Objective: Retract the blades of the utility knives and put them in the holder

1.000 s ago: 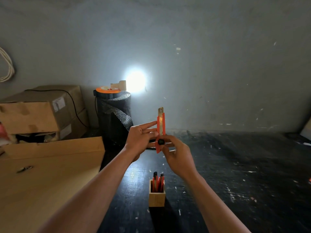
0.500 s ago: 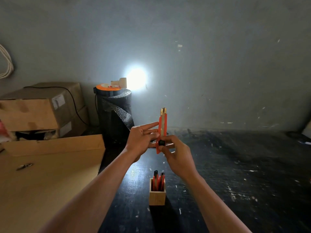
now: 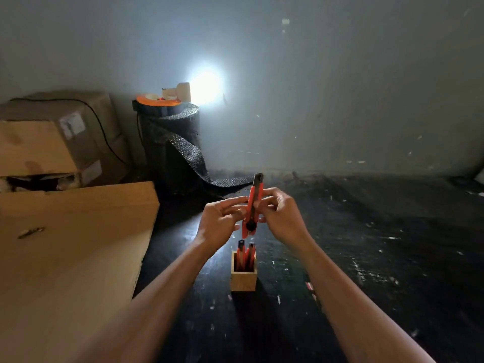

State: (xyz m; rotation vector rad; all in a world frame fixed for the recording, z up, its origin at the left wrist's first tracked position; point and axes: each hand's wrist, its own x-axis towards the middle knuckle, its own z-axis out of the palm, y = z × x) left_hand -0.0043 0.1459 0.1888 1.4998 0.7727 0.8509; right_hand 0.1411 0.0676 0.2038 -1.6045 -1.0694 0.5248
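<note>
An orange utility knife (image 3: 253, 203) stands nearly upright in the air, dark tip up, its black wheel at the lower end. My left hand (image 3: 222, 221) pinches its left side and my right hand (image 3: 281, 216) grips its right side. No bare blade shows past the dark tip. Directly below the knife, a small wooden holder (image 3: 243, 277) stands on the dark table with two orange knives (image 3: 245, 254) upright in it.
A large wooden board (image 3: 70, 258) lies at the left, with cardboard boxes (image 3: 52, 142) behind it. A roll of black mesh (image 3: 175, 142) with an orange-topped reel stands by the wall. A bright lamp glares on the wall. A small pink scrap (image 3: 310, 286) lies right of the holder.
The bare blade seen above the knife a second ago has slid back in. Both hands have lowered the knife toward the holder, and my right hand has shifted higher on the handle.
</note>
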